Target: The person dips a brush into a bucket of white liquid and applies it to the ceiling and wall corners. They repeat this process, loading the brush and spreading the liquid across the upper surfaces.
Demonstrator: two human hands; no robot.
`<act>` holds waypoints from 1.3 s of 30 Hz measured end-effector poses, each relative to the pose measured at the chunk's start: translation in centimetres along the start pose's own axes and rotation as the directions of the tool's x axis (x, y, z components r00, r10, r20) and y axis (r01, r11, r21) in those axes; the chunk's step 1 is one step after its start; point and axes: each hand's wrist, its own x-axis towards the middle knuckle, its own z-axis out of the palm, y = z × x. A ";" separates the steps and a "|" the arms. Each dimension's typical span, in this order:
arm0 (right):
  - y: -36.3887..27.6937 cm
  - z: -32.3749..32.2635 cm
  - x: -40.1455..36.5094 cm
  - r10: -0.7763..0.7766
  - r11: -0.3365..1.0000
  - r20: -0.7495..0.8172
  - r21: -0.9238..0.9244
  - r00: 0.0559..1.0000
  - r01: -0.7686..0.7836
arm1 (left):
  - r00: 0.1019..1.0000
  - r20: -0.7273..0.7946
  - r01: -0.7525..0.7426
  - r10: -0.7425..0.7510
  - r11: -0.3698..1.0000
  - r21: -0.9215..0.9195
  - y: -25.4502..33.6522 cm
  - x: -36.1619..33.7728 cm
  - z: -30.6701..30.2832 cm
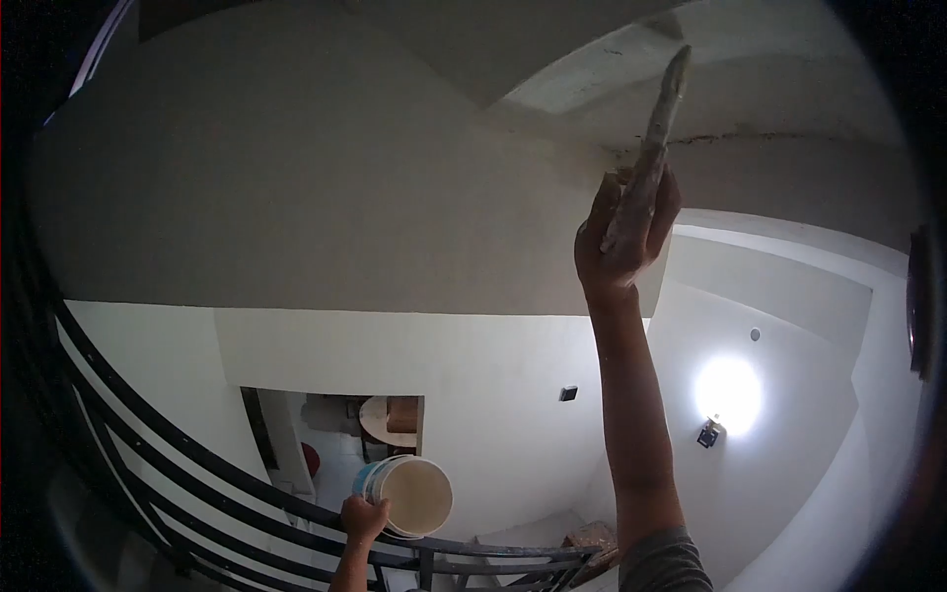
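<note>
My right hand is raised high, fingers wrapped round the handle of a paint-smeared paintbrush. The brush points upward and shows edge-on. Its tip overlaps a lighter patch on the grey ceiling. Low in the view, my left hand grips the side of a small paint bucket. The bucket tilts so that its round mouth and cream-coloured inside face me. Part of its blue-marked outer wall shows beside the fingers.
A dark metal railing curves along the lower left and passes behind the bucket. Below lies an opening with furniture beyond. On the right wall shines a bright lamp. A dark switch plate sits on the pale wall.
</note>
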 end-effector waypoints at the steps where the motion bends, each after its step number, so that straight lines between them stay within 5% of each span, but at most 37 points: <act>1: 0.1 0.3 0.1 0.000 1.000 -0.003 0.002 1.000 0.000 | 1.000 -0.005 0.010 -0.010 1.000 0.001 0.4 -0.1 -0.2; 12: -2.0 2.3 -1.8 0.120 0.989 0.477 0.018 0.871 -0.146 | 0.999 0.038 -0.038 0.037 0.999 0.008 -1.1 0.6 0.4; 14: -2.0 1.4 -1.5 0.155 0.979 0.685 -0.009 0.712 -0.204 | 0.995 0.035 -0.090 0.090 0.996 0.026 -1.5 0.3 1.0; 16: -2.4 -0.3 -0.3 0.143 0.980 0.679 0.007 0.720 -0.201 | 0.985 -0.098 -0.144 0.140 0.989 -0.036 -1.6 0.1 1.7; 18: -2.8 -1.1 0.8 0.113 0.981 0.671 0.040 0.733 -0.188 | 0.990 -0.066 -0.130 0.127 0.991 -0.036 -0.7 -0.1 0.5; 20: -2.4 -2.1 1.7 0.018 0.996 0.305 0.078 0.952 -0.044 | 0.993 -0.030 -0.114 0.113 0.993 -0.031 0.8 -0.4 -0.7; 21: -2.1 -2.1 2.5 0.024 0.996 0.308 0.079 0.951 -0.051 | 0.991 -0.028 -0.132 0.131 0.991 -0.031 1.3 -0.4 -1.2; 23: -1.0 -1.3 3.7 0.021 1.000 0.008 -0.006 1.000 -0.021 | 0.990 -0.016 -0.138 0.138 0.990 -0.025 0.7 -0.5 -1.0; 27: -1.4 0.4 3.1 0.092 0.989 0.200 -0.132 0.975 -0.066 | 0.996 -0.006 -0.088 0.088 0.995 -0.044 0.2 -0.4 -0.6; 32: -2.5 2.5 -0.5 0.115 0.993 0.341 -0.070 0.933 -0.097 | 0.996 0.007 -0.088 0.089 0.995 -0.043 1.0 -0.4 -1.2; 39: -3.1 5.1 -4.0 0.189 0.981 0.595 -0.078 0.781 -0.178 | 0.998 -0.002 -0.066 0.066 0.998 -0.007 1.4 -0.7 -1.2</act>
